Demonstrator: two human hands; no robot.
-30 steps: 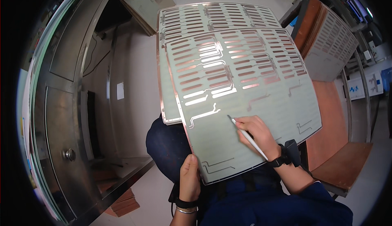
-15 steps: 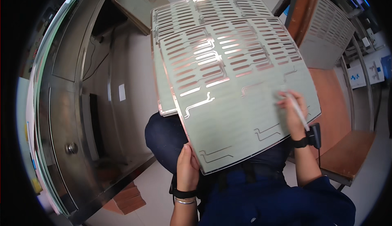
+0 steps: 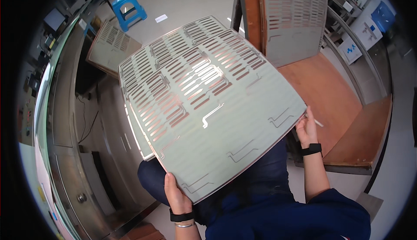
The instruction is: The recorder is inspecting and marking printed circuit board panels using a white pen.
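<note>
A large pale green circuit board panel (image 3: 208, 118) with rows of copper strips lies tilted over my lap. My left hand (image 3: 177, 194) grips its near left corner, thumb on top. At the near right corner my right hand (image 3: 307, 129) has hold of the edge, and a thin white pen-like stick (image 3: 318, 123) pokes out past its fingers. Beneath the held panel, another similar panel (image 3: 138, 135) shows along the left side; how many lie there is hidden.
At the right, more panels (image 3: 295, 31) lean upright on a brown wooden rack (image 3: 323, 96). Others (image 3: 114, 44) lean at the far left beside a metal cabinet (image 3: 65, 162). A blue stool (image 3: 129, 11) stands on the floor beyond.
My right hand has gone from above the panel's surface, where it held the white stick, to gripping the panel's right corner. The panel has turned, and the view has swung.
</note>
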